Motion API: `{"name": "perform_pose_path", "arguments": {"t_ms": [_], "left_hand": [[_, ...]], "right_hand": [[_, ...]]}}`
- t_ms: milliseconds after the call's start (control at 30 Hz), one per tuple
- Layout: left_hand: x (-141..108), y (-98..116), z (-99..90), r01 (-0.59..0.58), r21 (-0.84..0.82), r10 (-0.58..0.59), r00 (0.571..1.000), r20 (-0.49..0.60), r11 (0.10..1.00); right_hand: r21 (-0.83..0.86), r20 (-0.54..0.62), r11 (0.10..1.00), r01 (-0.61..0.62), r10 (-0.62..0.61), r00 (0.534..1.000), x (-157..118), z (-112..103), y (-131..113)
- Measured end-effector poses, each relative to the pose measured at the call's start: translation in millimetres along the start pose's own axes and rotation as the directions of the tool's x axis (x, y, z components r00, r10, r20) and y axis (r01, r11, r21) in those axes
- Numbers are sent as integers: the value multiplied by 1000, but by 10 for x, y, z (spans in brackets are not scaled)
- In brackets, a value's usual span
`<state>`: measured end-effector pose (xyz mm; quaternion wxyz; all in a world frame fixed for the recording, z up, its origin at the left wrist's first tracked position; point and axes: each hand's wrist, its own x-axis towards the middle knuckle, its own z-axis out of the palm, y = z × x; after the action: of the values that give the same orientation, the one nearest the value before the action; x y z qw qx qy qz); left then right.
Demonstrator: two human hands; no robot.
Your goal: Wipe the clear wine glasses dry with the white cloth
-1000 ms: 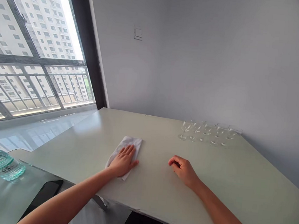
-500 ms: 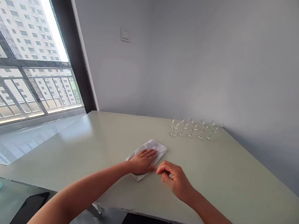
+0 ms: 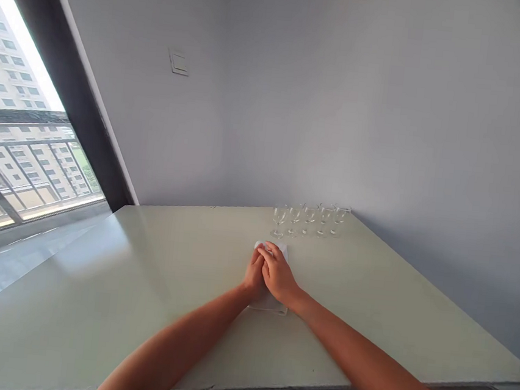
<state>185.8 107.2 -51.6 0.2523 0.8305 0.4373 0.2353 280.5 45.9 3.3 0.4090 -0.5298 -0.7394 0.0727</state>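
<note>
So: left hand [image 3: 253, 275] and right hand [image 3: 278, 276] close together, touching, with right hand's fingers [image 3: 267, 254] lying across the left fingertips. Bare forearms coming in from the bottom of the view, converging on that spot. Both hands resting on a folded white cloth [image 3: 270, 306], edges showing just past the fingertips and just below the wrists. Grip narrow, no clear pinch visible; whether the cloth is actually held: cannot tell. Cloth directly under the hands, lying flat on a pale green table top [image 3: 107, 303]. Just beyond the fingertips, near the table's far edge, five stemmed wine glasses [image 3: 308, 220] in a row, upright, close to one another, just apart from the cloth. Further ahead of the grip, a wall switch plate [image 3: 178, 62] on a grey wall [image 3: 342, 105]. Well left of the grip, a dark window frame [image 3: 63, 90] and a balcony railing [image 3: 14, 165], with an apartment block [image 3: 5, 72] outside.
</note>
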Motion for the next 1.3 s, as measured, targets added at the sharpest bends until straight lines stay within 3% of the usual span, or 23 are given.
{"name": "perform_pose_path", "arguments": {"t_ms": [67, 167, 200, 300, 467, 567, 733, 767, 867, 933, 1067, 1167, 1233, 1300], "left_hand": [[-44, 17, -25, 123, -83, -132, 983, -126, 989], [-95, -60, -174, 253, -278, -338, 883, -326, 927], [-116, -96, -219, 244, -332, -363, 856, -367, 911], [-178, -175, -276, 173, -476, -388, 830, -400, 862], [-220, -139, -224, 49, -726, -468, 794, -389, 686], [-228, -84, -221, 22, -775, -470, 805, -361, 631], [-247, -22, -258, 38, -782, -480, 807, -343, 622], [-250, -11, -264, 42, -782, -481, 809, -339, 622], [-255, 24, -277, 56, -779, -477, 817, -324, 625], [-255, 49, -285, 66, -774, -472, 824, -313, 630], [-255, 91, -306, 78, -768, -470, 829, -304, 636], [-262, 115, -320, 88, -773, -482, 824, -298, 628], [-267, 119, -318, 85, -775, -489, 818, -304, 626], [-263, 107, -304, 77, -767, -488, 810, -325, 638]], "right_hand": [[-51, 70, 998, -34, 37, 997, -10, 124, 128], [-142, 259, 990, 5, 32, 965, -146, 211, 279], [-164, 304, 986, 28, 24, 953, -195, 199, 321], [-203, 387, 977, 68, 16, 922, -294, 38, 451], [-300, 500, 950, 87, 80, 862, -389, -487, 888], [-399, 444, 917, 15, 179, 878, -481, -903, 1328], [-526, 234, 819, -230, 399, 887, -645, -1707, 2054], [-539, 165, 786, -302, 451, 877, -668, -1838, 2151], [-490, -74, 660, -570, 619, 782, -686, -2027, 2289], [-465, -129, 637, -615, 638, 759, -639, -1945, 2262], [-435, -140, 710, -554, 555, 820, -394, -1376, 2014], [-400, -46, 812, -425, 446, 894, -157, -824, 1687], [-341, 111, 912, -228, 280, 954, -35, -491, 1398], [-291, 226, 952, -95, 165, 960, 32, -223, 1074]]}}
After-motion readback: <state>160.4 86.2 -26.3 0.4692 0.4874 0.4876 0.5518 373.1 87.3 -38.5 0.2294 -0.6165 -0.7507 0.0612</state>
